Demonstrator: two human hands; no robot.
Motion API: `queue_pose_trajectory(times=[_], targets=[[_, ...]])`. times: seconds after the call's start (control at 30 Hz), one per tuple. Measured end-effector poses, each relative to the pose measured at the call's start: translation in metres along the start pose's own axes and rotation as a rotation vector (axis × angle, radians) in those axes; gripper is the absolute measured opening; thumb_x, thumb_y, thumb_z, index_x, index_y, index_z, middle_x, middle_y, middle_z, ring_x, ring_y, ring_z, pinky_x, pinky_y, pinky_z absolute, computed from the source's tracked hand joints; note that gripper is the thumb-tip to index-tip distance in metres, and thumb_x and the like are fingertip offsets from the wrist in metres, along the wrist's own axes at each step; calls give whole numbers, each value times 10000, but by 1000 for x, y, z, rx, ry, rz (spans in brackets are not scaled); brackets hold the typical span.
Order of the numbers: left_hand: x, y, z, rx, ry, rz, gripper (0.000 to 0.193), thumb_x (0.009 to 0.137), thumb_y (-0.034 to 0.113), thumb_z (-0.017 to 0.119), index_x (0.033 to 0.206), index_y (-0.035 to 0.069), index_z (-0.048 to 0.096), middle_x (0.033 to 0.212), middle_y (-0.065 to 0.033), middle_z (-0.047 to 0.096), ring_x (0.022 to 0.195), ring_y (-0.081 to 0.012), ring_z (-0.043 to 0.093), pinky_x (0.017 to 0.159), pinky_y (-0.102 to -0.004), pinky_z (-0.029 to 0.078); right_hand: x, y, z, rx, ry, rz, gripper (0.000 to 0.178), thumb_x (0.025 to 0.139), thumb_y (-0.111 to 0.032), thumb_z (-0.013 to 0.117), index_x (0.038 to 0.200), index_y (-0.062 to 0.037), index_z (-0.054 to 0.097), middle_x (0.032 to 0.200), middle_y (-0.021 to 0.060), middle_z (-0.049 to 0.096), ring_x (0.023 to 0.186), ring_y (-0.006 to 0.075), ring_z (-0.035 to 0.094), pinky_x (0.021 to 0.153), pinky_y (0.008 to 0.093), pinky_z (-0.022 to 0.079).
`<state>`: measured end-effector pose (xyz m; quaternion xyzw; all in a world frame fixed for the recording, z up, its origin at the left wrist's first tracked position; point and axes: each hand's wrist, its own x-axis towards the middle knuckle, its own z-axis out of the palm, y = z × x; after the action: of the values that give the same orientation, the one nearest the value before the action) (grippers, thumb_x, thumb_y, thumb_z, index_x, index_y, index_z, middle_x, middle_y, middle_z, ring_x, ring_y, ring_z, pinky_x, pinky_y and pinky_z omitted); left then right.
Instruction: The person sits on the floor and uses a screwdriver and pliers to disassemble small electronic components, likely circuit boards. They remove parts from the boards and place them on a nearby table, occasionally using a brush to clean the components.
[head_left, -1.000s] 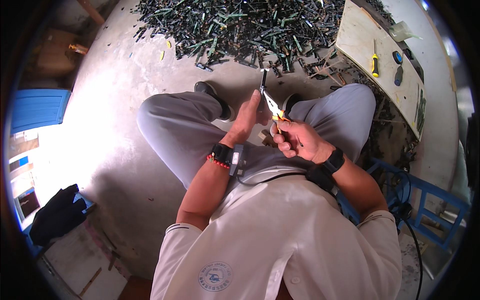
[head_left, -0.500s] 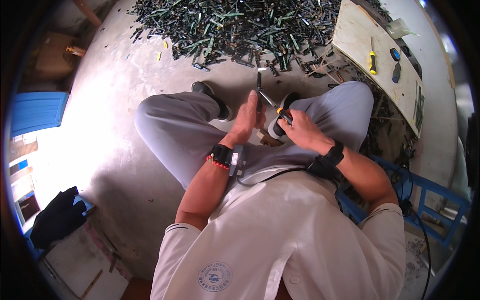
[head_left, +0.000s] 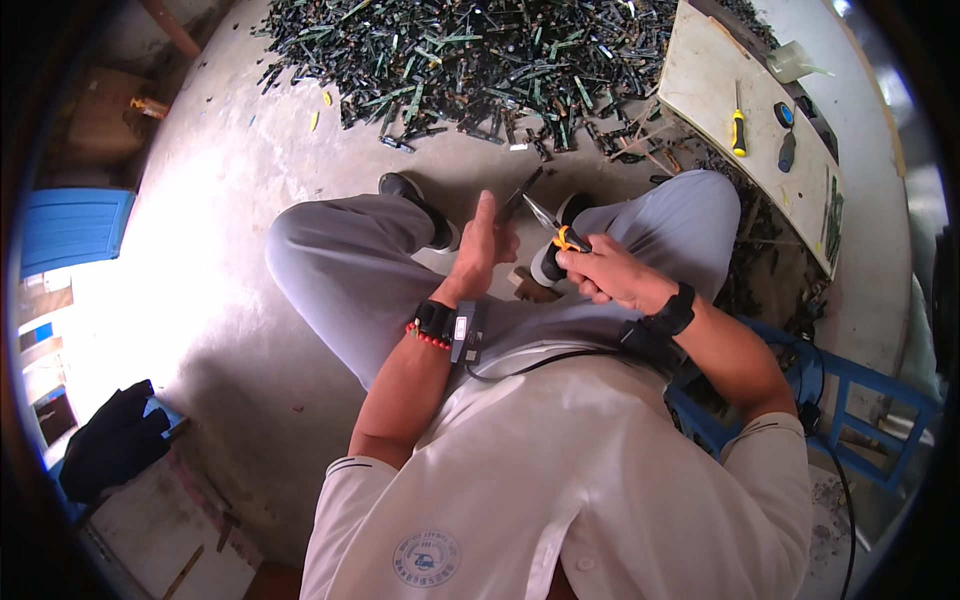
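Note:
My left hand (head_left: 482,248) is closed round a narrow dark strip-shaped part (head_left: 520,194), thumb pointing up and away from me. The strip's far end slants to the right, and its lower portion is hidden in my fingers. In my right hand (head_left: 612,270) is a pair of long-nose pliers (head_left: 542,212) with orange and black handles. Their metal jaws point up and left, with the tip close beside the strip. Whether the jaws grip it is too small to tell. Both hands are above the floor between my bent knees.
A large pile of dark and green strip-like parts (head_left: 480,75) covers the floor ahead. To the right, a pale board (head_left: 700,75) bears a yellow-handled screwdriver (head_left: 739,132), another dark-handled tool (head_left: 787,152) and a blue roll (head_left: 783,115). A small wooden block (head_left: 532,285) lies below my hands.
The strip has gone from nearly upright to slanting right. My left hand has moved slightly left and nearer to me, and the pliers have shifted slightly right and nearer.

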<state>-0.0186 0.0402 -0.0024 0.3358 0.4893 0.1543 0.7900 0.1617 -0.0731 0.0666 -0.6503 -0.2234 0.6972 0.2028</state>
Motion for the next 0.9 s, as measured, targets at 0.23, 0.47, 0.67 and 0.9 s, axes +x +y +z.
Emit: queue_pose_trajectory(times=[0.23, 0.47, 0.67, 0.9], targets=[[12, -2, -12, -55, 24, 135, 605, 934, 671, 450, 838, 85, 560, 717, -48, 575, 606, -166, 538, 639, -287, 458, -10, 15, 29, 752, -365, 53, 218, 973, -339, 567, 956, -123, 547, 788, -24, 518, 606, 76, 449, 466, 222, 333], [2, 7, -4, 83, 144, 324, 616, 954, 642, 445, 868, 47, 580, 773, -40, 557, 695, -128, 551, 649, -278, 490, -7, 15, 48, 837, -329, 78, 251, 952, -344, 589, 914, -106, 518, 757, 4, 498, 576, 95, 436, 449, 237, 317], [3, 7, -10, 249, 228, 452, 608, 1014, 502, 395, 776, -29, 571, 648, -38, 499, 649, -133, 451, 619, -310, 391, -5, 15, 54, 711, -278, 95, 269, 955, -347, 586, 889, -98, 510, 734, 17, 504, 538, 97, 440, 402, 235, 305], [10, 1, -10, 275, 196, 542, 676, 1020, 558, 362, 739, 0, 621, 700, -34, 575, 690, -130, 474, 683, -299, 385, -3, 13, 57, 640, -281, 101, 297, 952, -374, 585, 873, -97, 511, 733, 16, 507, 533, 97, 439, 401, 232, 307]])
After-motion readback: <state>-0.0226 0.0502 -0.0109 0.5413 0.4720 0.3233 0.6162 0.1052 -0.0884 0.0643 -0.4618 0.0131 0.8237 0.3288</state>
